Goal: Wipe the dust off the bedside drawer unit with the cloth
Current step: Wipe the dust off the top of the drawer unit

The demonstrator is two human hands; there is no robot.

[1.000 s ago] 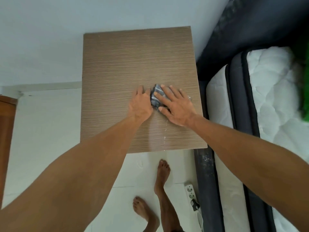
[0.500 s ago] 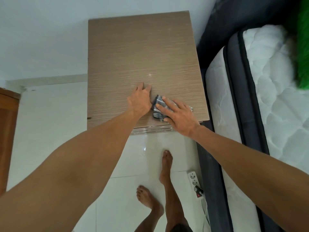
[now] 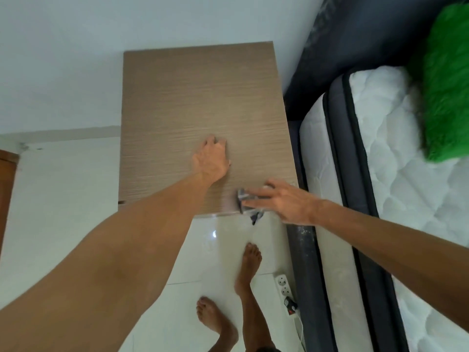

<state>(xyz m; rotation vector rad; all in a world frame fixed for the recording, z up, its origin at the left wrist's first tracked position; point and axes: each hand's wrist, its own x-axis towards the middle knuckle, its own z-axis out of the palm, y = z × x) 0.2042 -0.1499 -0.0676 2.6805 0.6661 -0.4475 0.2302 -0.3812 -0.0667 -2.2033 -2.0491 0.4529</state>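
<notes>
The bedside drawer unit (image 3: 198, 97) shows its wood-grain top from above, set against the white wall. My left hand (image 3: 212, 158) rests flat on the top near its middle, fingers slightly curled, holding nothing. My right hand (image 3: 286, 200) presses the grey striped cloth (image 3: 247, 203) onto the near right corner of the top. Part of the cloth hangs over the front edge. Most of the cloth is hidden under my fingers.
A bed with a white quilted mattress (image 3: 396, 153) and dark frame stands close on the right, with a green fabric (image 3: 446, 85) on it. A white power strip (image 3: 285, 288) lies on the tiled floor near my bare feet (image 3: 250, 262). Brown wooden furniture (image 3: 6, 189) sits at the far left.
My right hand has dragged the cloth from the middle of the top toward me and to the right, to the front edge. My left hand has stayed near the middle.
</notes>
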